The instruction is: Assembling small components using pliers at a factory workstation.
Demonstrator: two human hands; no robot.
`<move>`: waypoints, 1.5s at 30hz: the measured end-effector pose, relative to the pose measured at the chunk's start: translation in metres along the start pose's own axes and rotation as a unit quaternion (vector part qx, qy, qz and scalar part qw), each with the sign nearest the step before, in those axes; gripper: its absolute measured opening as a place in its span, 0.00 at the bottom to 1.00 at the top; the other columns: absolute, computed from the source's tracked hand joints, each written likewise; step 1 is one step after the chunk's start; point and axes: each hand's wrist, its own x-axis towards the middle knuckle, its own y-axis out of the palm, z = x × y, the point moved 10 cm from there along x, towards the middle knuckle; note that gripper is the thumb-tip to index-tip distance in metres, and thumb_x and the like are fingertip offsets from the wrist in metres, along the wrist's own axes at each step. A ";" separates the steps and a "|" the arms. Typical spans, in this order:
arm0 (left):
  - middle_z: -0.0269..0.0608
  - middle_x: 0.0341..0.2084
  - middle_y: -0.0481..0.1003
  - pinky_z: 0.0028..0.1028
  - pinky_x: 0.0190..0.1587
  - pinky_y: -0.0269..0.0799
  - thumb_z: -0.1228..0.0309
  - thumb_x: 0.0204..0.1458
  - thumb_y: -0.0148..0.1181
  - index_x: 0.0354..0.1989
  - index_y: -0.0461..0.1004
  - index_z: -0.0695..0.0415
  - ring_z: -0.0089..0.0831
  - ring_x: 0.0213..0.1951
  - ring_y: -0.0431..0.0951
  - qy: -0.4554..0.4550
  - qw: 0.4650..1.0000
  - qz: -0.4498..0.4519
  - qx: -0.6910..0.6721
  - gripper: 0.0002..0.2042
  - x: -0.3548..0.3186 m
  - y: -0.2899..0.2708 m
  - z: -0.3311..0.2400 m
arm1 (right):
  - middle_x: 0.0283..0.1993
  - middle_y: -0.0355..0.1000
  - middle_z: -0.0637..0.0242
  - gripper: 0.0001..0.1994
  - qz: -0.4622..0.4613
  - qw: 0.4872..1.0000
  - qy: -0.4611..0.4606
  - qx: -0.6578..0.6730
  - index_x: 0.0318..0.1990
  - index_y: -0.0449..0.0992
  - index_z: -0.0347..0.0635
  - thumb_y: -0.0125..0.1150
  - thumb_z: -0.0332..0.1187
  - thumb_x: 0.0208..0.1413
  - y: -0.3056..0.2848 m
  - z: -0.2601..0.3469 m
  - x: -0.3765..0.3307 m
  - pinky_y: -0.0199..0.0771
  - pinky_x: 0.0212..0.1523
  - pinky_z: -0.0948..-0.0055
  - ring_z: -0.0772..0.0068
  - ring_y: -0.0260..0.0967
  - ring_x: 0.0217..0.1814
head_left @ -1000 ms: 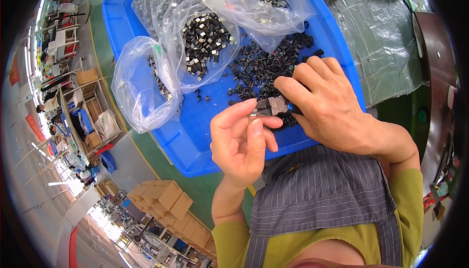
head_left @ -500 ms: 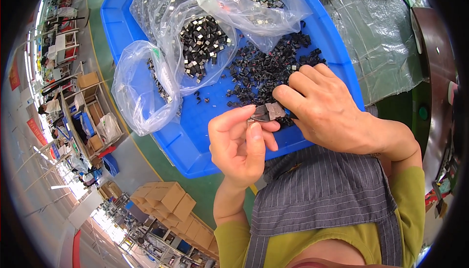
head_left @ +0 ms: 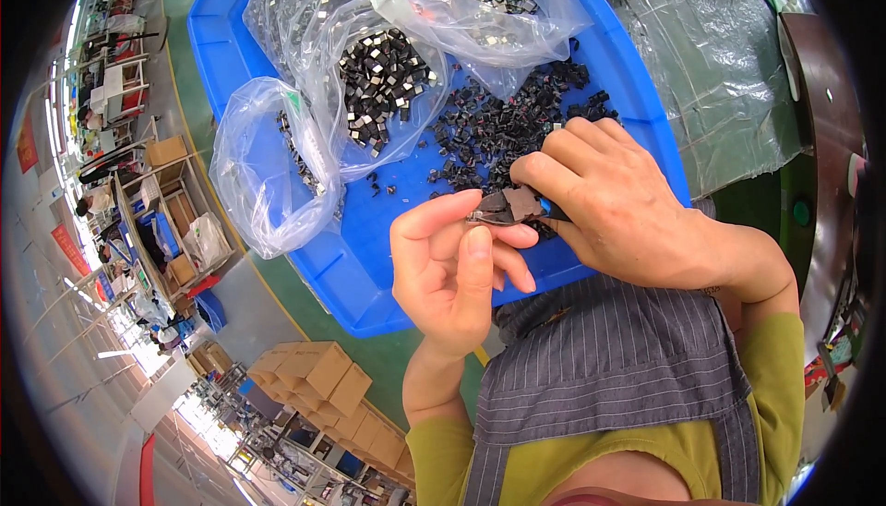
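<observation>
Head view: both hands, left (head_left: 452,271) and right (head_left: 614,201), pinch one small dark metal clip (head_left: 506,206) over the blue tray's (head_left: 369,294) near edge; light, stiff, slippery-looking, best gripped by its flat sides.

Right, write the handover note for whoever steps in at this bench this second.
Left hand: raised over the near edge of the blue tray, thumb and fingers pinching a small dark part.
Right hand: fingers on the same part, pressing a small tan piece against it.
Loose dark parts lie heaped in the tray. Three clear bags of small metal-and-black parts sit at the tray's far and left side.
Done: cannot tell how many.
Left: the loose heap is large.
</observation>
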 end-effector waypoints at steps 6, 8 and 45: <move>0.52 0.30 0.78 0.16 0.21 0.65 0.76 0.61 0.45 0.53 0.57 0.64 0.24 0.21 0.76 0.000 1.000 -0.002 0.012 0.13 -0.001 -0.002 0.000 | 0.30 0.63 0.64 0.10 -0.042 0.998 -0.013 -0.047 0.34 0.69 0.44 0.59 0.28 0.41 -0.006 0.002 0.000 0.60 0.37 0.64 0.62 0.62 0.36; 0.50 0.24 0.77 0.16 0.15 0.61 0.70 0.62 0.45 0.51 0.59 0.66 0.25 0.13 0.72 0.026 0.995 -0.032 0.086 0.14 -0.001 -0.003 -0.006 | 0.30 0.63 0.64 0.09 -0.048 0.997 -0.015 -0.052 0.33 0.69 0.44 0.58 0.28 0.41 -0.007 0.003 0.000 0.60 0.37 0.64 0.62 0.62 0.35; 0.51 0.29 0.78 0.16 0.21 0.65 0.78 0.60 0.46 0.54 0.58 0.65 0.24 0.22 0.77 0.014 0.998 0.009 0.053 0.14 -0.002 -0.001 -0.002 | 0.29 0.64 0.64 0.09 -0.010 1.000 -0.005 -0.018 0.33 0.69 0.43 0.58 0.28 0.42 0.000 0.002 -0.001 0.62 0.36 0.65 0.61 0.64 0.35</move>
